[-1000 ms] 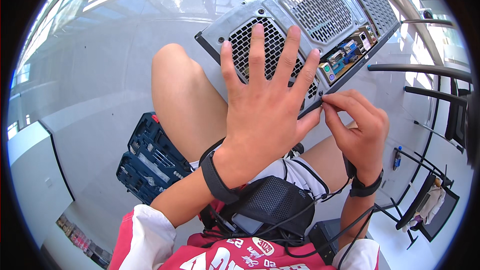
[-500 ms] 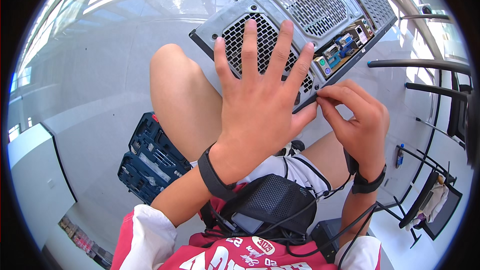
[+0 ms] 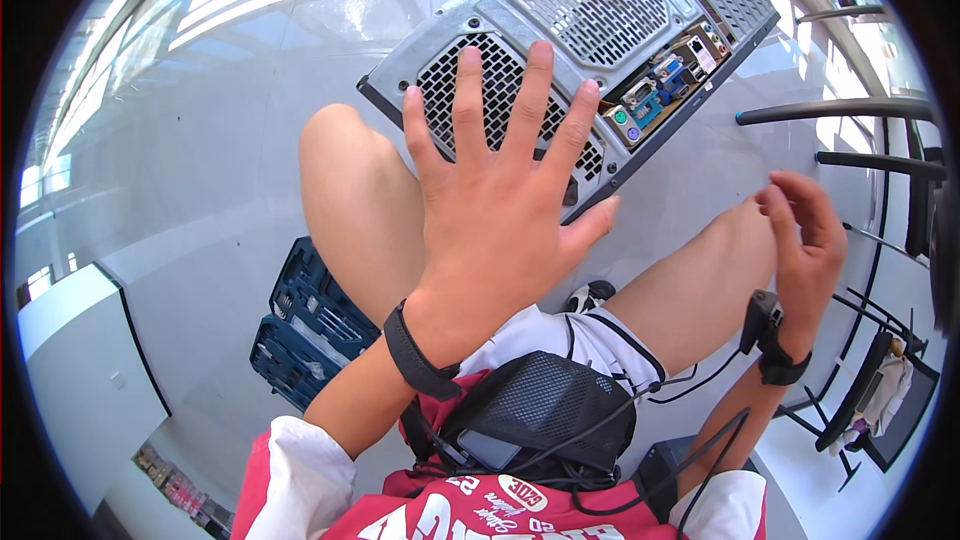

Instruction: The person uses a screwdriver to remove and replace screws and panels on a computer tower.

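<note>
A silver metal computer case (image 3: 510,10) stands tilted ahead of me, its perforated back panel toward me. My left hand (image 3: 500,180) lies spread over the lower vent grille (image 3: 440,80), fingertips against the metal and thumb sticking out past the case's near edge. Coloured sockets sit in the port panel (image 3: 650,95) right of my fingers. Away to the right, above my knee and apart from the case, my right hand (image 3: 808,230) has its thumb and forefinger pinched together. Anything between those fingertips is too small to make out.
A dark blue toolbox (image 3: 320,310) lies unfolded on the floor by my left leg, with bits and tools inside. Black chair legs (image 3: 840,112) stretch in from the right. A chair with cloth (image 3: 880,395) stands at the lower right, and a white cabinet (image 3: 85,350) at the left.
My right hand has left the case's near edge and moved right and slightly down, still pinched. The case and my left hand have shifted slightly left in the picture, the left hand still spread.
</note>
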Demonstrator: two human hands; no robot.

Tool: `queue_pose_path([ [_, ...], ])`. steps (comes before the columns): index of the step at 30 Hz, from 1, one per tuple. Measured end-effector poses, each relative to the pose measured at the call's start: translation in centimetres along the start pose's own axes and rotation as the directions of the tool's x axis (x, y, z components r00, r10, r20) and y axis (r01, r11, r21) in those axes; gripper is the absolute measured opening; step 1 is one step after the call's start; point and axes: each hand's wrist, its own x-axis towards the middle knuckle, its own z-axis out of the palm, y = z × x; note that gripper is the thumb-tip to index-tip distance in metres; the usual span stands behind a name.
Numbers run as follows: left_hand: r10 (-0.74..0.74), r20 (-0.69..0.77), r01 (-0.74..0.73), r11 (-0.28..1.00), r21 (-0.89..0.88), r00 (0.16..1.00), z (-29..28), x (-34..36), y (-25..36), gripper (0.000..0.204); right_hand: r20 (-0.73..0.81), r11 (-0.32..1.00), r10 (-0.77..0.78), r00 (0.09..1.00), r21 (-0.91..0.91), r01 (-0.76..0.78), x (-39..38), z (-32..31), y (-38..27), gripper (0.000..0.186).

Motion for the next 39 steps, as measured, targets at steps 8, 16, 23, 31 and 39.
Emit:
queue_pose_path([
  [8, 0.054, 0.066, -0.062, 0.99, 0.123, 0.996, 0.6, 1.0, 1.9, 0.077, -0.353, 0.774, 0.562, 0.748, -0.093, -0.626, -8.5, -13.7, 28.9, 0.033],
  [16, 0.058, 0.005, -0.058, 0.976, 0.21, 0.998, 0.4, -0.2, -0.3, 0.075, -0.277, 0.525, 0.742, 0.611, -0.327, -0.786, -27.4, -1.7, 47.8, 0.055],
  [23, 0.079, 0.044, -0.085, 0.983, 0.162, 0.996, 1.3, 1.1, 0.9, 0.077, -0.102, 0.737, 0.577, 0.81, -0.362, -0.571, -28.7, 5.3, 50.2, 0.058],
  [31, 0.073, 0.007, -0.073, 0.99, 0.117, 0.997, 0.8, 1.2, 0.7, 0.074, -0.256, 0.65, 0.657, 0.709, -0.285, -0.704, -23.2, 1.5, 48.1, 0.049],
  [39, 0.058, -0.009, -0.058, 0.996, 0.066, 0.998, -0.4, 0.7, 0.8, 0.072, -0.569, 0.853, 0.415, 0.71, -0.029, -0.522, -13.1, -18.4, 47.8, 0.045],
])
